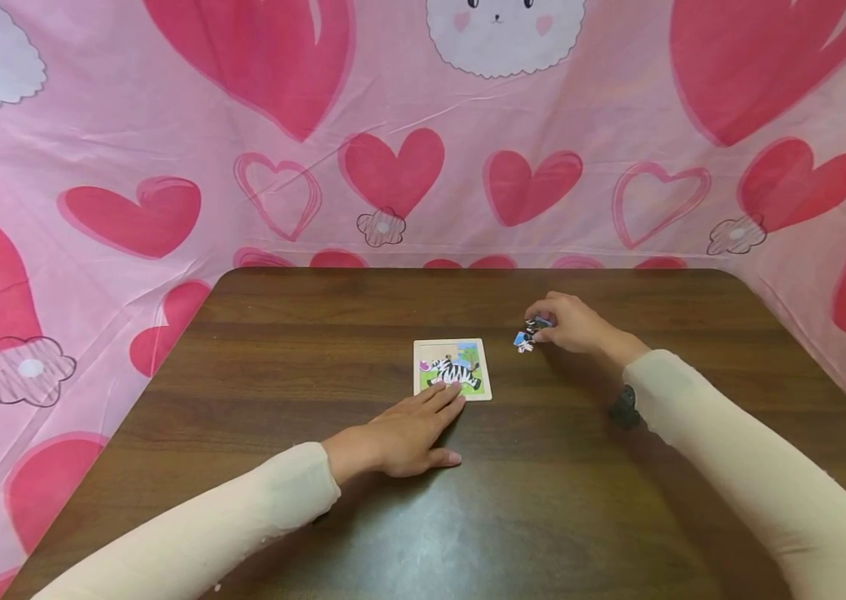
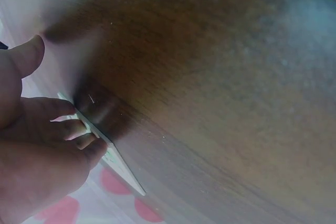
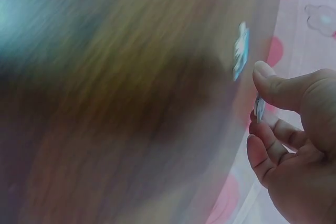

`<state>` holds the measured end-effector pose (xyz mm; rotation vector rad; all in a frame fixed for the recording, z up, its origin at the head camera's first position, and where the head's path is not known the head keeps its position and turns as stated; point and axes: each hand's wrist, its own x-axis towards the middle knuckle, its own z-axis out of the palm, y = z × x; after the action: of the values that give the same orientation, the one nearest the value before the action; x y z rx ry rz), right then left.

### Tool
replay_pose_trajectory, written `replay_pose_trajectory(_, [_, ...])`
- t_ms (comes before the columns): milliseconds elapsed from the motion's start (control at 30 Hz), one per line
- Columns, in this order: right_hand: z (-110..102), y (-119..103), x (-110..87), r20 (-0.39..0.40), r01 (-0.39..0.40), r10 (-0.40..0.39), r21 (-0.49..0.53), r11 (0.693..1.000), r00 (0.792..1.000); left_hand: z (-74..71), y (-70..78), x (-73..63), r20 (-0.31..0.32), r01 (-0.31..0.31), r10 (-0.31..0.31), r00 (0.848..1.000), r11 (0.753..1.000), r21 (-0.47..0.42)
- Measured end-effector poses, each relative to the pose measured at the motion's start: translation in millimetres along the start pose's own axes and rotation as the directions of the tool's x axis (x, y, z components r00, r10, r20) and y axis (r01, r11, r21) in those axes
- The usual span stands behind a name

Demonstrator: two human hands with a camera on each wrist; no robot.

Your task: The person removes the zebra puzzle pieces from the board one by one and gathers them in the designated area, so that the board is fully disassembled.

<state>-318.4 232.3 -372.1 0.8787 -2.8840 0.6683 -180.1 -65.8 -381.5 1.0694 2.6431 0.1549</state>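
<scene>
A square wooden zebra puzzle (image 1: 468, 361) with a pale frame lies flat on the table; part of its picture area is bare wood. My left hand (image 1: 415, 429) rests its straight fingertips on the puzzle's near edge, thumb spread on the tabletop side. To the right of the puzzle, my right hand (image 1: 575, 323) pinches a small puzzle piece (image 3: 259, 107) between thumb and fingers, just above the table. Another puzzle piece (image 3: 241, 51), blue with black and white, lies on the table close to the right fingertips. The held piece's picture is mostly hidden.
The brown wooden table (image 1: 280, 358) reaches back to a pink cloth (image 1: 460, 108) with hearts, which hangs behind it and along both sides. A dark watch-like band (image 1: 625, 408) sits at my right wrist.
</scene>
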Motion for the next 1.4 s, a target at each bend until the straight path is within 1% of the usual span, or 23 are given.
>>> replay_pose_trajectory(133, [-1.4,13.1,-8.3,0.005,-0.04,0.04,-0.001,0.999,0.999,0.2,-0.4,0.5,0.002,0.0,0.0,1.0,1.0,-0.001])
replay_pose_trajectory(333, [-2.5,26.2,-18.2,0.009,-0.057,0.057,-0.01,0.998,0.998,0.5,-1.0,0.7,0.0,-0.003,0.003,1.0,1.0,0.002])
replay_pose_trajectory(600, [-1.9,31.4,-23.7,-0.014,-0.046,0.046,-0.003,0.999,0.999,-0.6,-0.5,0.1,-0.001,-0.005,0.005,1.0,1.0,0.004])
replay_pose_trajectory(700, [-3.8,31.6,-24.2,-0.02,-0.058,0.058,0.012,0.998,0.998,-0.8,-0.2,0.0,-0.001,-0.006,0.006,1.0,1.0,0.006])
replay_pose_trajectory(800, [-7.3,30.2,-23.1,-0.027,-0.089,0.091,0.05,0.995,0.996,-1.0,0.0,-0.1,-0.004,-0.008,0.008,1.0,1.0,0.005])
replay_pose_trajectory(933, [-8.6,23.3,-16.0,-0.036,-0.098,0.101,0.083,0.992,0.994,-1.3,0.4,-0.8,-0.002,-0.006,0.006,1.0,1.0,0.001])
replay_pose_trajectory(1167, [2.4,-1.5,8.5,-0.045,-0.022,0.027,0.108,0.994,0.999,-1.8,1.3,-1.5,-0.003,-0.001,0.001,1.0,1.0,0.002])
replay_pose_trajectory(1333, [11.4,-25.4,23.5,0.005,0.008,-0.009,0.136,0.991,1.0,-1.5,2.0,-0.9,0.003,0.004,-0.004,1.0,1.0,0.003])
replay_pose_trajectory(1400, [14.3,-34.8,27.2,0.032,-0.001,-0.004,0.165,0.986,0.999,-1.9,1.8,-0.7,0.006,0.005,-0.005,1.0,1.0,0.005])
